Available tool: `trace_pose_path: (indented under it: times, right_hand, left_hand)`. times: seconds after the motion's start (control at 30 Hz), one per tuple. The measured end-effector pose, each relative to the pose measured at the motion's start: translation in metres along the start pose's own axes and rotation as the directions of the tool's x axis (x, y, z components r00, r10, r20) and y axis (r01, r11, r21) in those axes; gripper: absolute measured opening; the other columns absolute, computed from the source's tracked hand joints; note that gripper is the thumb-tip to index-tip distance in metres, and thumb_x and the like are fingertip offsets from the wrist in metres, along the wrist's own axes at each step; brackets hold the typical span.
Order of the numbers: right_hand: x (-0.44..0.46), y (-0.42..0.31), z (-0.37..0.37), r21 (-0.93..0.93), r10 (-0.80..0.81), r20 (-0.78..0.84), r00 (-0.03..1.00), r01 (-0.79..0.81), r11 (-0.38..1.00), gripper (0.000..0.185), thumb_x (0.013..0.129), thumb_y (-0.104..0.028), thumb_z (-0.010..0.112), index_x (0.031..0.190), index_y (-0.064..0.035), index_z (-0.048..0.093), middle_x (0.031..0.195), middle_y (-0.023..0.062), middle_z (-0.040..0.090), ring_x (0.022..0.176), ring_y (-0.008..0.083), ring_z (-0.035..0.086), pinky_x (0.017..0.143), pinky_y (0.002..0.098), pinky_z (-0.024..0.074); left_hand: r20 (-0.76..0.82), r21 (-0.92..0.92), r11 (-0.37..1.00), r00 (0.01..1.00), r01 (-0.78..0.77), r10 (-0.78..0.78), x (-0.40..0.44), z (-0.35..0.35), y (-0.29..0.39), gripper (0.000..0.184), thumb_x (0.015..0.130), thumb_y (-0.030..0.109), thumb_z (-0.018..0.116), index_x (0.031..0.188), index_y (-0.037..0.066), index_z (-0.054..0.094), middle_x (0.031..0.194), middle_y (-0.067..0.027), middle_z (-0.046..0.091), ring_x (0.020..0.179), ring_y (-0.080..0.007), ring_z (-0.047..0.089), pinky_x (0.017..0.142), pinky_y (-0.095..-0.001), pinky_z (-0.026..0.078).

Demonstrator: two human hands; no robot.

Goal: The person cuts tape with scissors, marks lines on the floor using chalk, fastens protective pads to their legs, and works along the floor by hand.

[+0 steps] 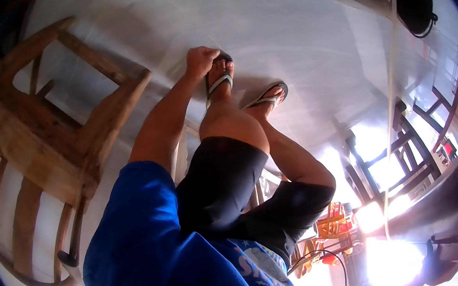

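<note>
My left hand [201, 62] is closed, with fingers and thumb pressed together beside the toe of a dark sandal [224, 56] on my left foot. Whatever it may hold is too small to make out. The other sandal [281, 87] is on my right foot, a little to the right. Both have light straps. At the lower right, dark against the glare, my right hand [445, 270] lies against the edge of a dark surface [431, 205], thumb and fingers apart. Black shorts [219, 181] cover my thighs.
A wooden chair [32, 137] stands at the left on the pale floor [159, 11]. More dark wooden furniture [408, 155] stands at the right. Orange-red stools [334, 223] and a black cable [345, 269] are at the lower right. A dark container [413, 11] is at the top right.
</note>
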State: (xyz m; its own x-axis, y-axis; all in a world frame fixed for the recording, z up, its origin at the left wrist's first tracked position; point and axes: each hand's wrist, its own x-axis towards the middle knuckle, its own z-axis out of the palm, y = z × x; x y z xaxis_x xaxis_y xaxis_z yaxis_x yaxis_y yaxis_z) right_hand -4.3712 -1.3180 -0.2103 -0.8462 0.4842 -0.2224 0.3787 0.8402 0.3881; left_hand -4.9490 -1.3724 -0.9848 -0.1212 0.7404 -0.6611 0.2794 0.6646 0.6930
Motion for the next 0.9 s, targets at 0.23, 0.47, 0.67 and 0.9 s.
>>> trace_pose_path:
  times: [0.23, 0.47, 0.67, 0.9]
  right_hand:
    - [0.097, -0.056, 0.016, -0.297, 0.088, -0.21, 0.974, -0.15, 0.943, 0.048, 0.095, -0.042, 0.064, 0.112, 0.0015, 0.068, 0.117, 0.0247, 0.066, 0.1, 0.0365, 0.069, 0.081, 0.041, 0.0592]
    - [0.12, -0.085, 0.026, -0.464, 0.381, -0.26, 0.887, -0.461, 0.756, 0.06, 0.098, -0.054, 0.055, 0.122, 0.0007, 0.062, 0.123, 0.0252, 0.064, 0.107, 0.0388, 0.068, 0.087, 0.0433, 0.0595]
    - [0.135, -0.094, 0.016, -0.325, 0.439, -0.124, 0.89, -0.454, 0.829, 0.097, 0.078, -0.07, 0.073, 0.141, -0.0008, 0.046, 0.137, 0.026, 0.052, 0.119, 0.0404, 0.06, 0.098, 0.0444, 0.0554]
    - [0.106, -0.096, 0.01, -0.366, 0.544, -0.065, 0.837, -0.527, 0.767, 0.117, 0.065, -0.079, 0.076, 0.14, 0.0044, 0.043, 0.132, 0.0284, 0.053, 0.12, 0.0424, 0.057, 0.095, 0.0455, 0.055]
  left_hand:
    - [-0.068, -0.25, 0.84, 0.874, -0.482, 0.481, -0.015, 0.025, 0.234, 0.021, 0.087, 0.02, 0.081, 0.09, 0.0, 0.076, 0.079, -0.0057, 0.073, 0.073, -0.0084, 0.063, 0.066, -0.0266, 0.051]
    - [-0.053, 0.071, 0.413, 0.41, -0.908, 0.911, -0.035, 0.097, 0.45, 0.02, 0.088, 0.026, 0.074, 0.087, 0.006, 0.075, 0.083, -0.0129, 0.072, 0.073, -0.0251, 0.069, 0.065, -0.0385, 0.054]
    - [-0.03, 0.057, 0.538, 0.537, -0.841, 0.843, 0.011, 0.196, 0.526, 0.023, 0.088, 0.032, 0.063, 0.086, 0.015, 0.076, 0.086, -0.0114, 0.073, 0.085, -0.031, 0.07, 0.069, -0.0451, 0.056]
    - [-0.166, -0.239, 0.662, 0.702, -0.71, 0.693, 0.028, 0.223, 0.51, 0.052, 0.087, 0.024, 0.065, 0.131, 0.0, 0.054, 0.115, -0.0232, 0.067, 0.102, -0.0382, 0.067, 0.091, -0.0476, 0.052]
